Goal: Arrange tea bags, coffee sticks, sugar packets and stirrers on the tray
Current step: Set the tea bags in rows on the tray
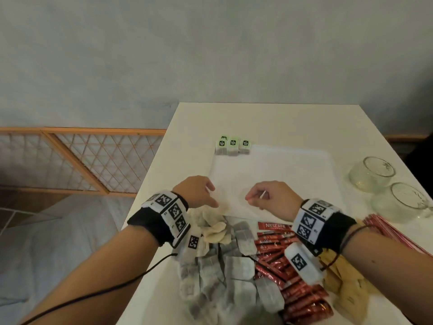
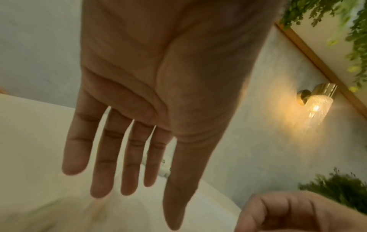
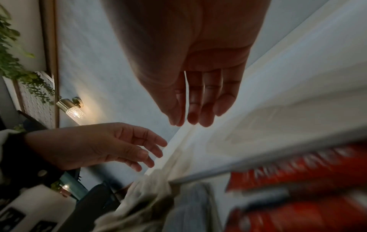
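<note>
Your left hand spread, right hand loosely curled, apparently empty; only four tea bags sit on tray, coffee sticks, stirrers left.

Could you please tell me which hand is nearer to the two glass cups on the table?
Right. The right hand hovers over the tray's near edge, toward the glass cups; the left hand sits farther off, beyond it.

Tea bags at tray's far-left corner

both hands hover over the white tray at frame centre: left hand relaxed, right hand loosely curled. four tea bags stand at the tray's upper-left corner.
</note>
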Tool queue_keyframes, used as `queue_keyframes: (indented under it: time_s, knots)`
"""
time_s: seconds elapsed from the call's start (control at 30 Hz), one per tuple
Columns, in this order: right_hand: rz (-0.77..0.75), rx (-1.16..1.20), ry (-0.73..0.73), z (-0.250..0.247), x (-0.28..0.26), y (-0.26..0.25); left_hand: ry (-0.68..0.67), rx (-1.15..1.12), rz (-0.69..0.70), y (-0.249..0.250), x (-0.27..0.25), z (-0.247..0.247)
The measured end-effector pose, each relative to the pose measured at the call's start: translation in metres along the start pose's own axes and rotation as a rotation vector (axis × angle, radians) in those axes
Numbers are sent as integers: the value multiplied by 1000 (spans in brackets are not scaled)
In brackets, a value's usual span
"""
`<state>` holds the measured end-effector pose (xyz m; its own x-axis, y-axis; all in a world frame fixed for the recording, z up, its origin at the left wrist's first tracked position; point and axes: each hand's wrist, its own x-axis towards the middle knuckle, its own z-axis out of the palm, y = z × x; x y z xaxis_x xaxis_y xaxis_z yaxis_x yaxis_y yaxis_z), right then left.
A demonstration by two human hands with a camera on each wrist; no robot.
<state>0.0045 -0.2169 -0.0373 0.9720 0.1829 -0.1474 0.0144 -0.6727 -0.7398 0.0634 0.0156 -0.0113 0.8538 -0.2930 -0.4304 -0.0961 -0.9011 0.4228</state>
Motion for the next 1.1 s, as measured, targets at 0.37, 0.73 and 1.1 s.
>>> queue_keyframes:
  time_s: [0.37,0.73,1.1]
  knots:
    - [-51,78,44,29,-43,-8,156,244,197,20,-51,33]
    - [-6,49,154,36,-63,6,-10,358,97,10,-59,65]
    - [41,139,255,24,-71,20,220,160,103,18,-49,55]
